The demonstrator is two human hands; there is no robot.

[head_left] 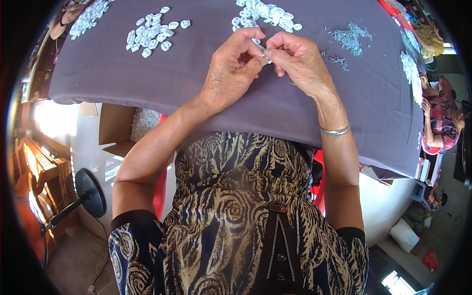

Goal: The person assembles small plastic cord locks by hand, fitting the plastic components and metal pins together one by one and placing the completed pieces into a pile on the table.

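Observation:
My left hand (pixel 231 71) and my right hand (pixel 302 64) meet over the grey tablecloth (pixel 191 81), fingertips pinched together. Between them is a small white plastic piece (pixel 266 57), mostly covered by the fingers, and both hands grip it. Whether the right fingertips also hold a tiny metal part cannot be made out. Just beyond the hands lies a heap of white oval plastic pieces (pixel 265 14). Another group of white oval pieces (pixel 152 33) is spread to the left. A scatter of small silvery pins (pixel 351 38) lies to the right, with a smaller cluster (pixel 339 62) nearer me.
More white pieces lie along the table's far left (pixel 91 18) and right edge (pixel 412 76). Under the table's left side stands an open cardboard box (pixel 115 125) of white pieces. A black round stand base (pixel 90 193) is at lower left. People (pixel 445 113) sit at right.

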